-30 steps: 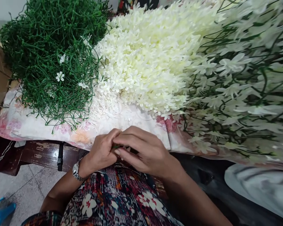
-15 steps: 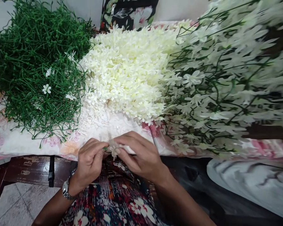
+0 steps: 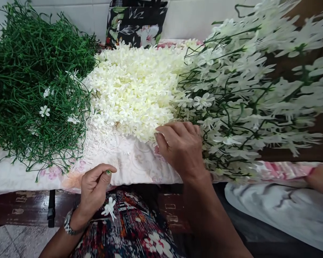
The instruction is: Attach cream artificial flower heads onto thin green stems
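- Green stem (image 3: pixel 108 172): thin and short; only its tip shows, pinched between thumb and forefinger of the left hand (image 3: pixel 94 186), lower left of centre.
- White flower (image 3: pixel 109 208): small, star-shaped, hanging just below that hand.
- Pile of loose cream-white blossoms (image 3: pixel 131 89): heaped at upper centre; the right hand (image 3: pixel 181 145) rests on its lower right edge.

Left hand (image 3: pixel 94 186) low, thumb and forefinger pinched. Right hand (image 3: pixel 181 147) extended forward, palm down, fingers curled.
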`<state>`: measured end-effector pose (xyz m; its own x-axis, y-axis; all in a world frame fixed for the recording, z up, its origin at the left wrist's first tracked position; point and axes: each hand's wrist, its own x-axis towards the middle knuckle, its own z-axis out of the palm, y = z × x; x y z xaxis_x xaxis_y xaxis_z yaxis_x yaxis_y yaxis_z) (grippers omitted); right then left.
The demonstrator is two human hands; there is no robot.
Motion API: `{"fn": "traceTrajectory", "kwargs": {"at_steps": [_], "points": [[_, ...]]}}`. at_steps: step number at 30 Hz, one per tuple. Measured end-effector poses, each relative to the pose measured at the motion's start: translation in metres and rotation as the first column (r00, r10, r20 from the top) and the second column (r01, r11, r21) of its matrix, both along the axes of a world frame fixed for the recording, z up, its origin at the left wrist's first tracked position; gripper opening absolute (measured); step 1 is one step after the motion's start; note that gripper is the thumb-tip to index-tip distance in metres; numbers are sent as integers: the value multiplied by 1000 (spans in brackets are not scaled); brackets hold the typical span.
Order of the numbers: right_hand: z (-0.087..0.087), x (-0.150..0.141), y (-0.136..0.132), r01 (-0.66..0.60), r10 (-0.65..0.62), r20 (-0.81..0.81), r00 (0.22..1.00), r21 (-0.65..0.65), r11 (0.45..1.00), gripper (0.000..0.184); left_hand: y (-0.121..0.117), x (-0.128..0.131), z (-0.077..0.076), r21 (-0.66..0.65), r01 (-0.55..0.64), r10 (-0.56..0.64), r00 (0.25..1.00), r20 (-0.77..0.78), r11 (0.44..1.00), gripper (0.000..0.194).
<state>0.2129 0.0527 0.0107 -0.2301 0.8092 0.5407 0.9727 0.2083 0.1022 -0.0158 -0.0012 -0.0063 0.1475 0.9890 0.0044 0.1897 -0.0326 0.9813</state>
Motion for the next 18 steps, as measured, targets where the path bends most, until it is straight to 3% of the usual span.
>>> {"fn": "traceTrajectory", "kwargs": {"at_steps": [7,18], "points": [[-7,-7,-9,-156,163,-146,976,55,986,4,5,10,10,17,56,-54,995,-80,998,16],[-8,-38,-21,-387,360,-462,811,38,921,9,20,33,9,102,10,9,984,-180,995,10]]}}
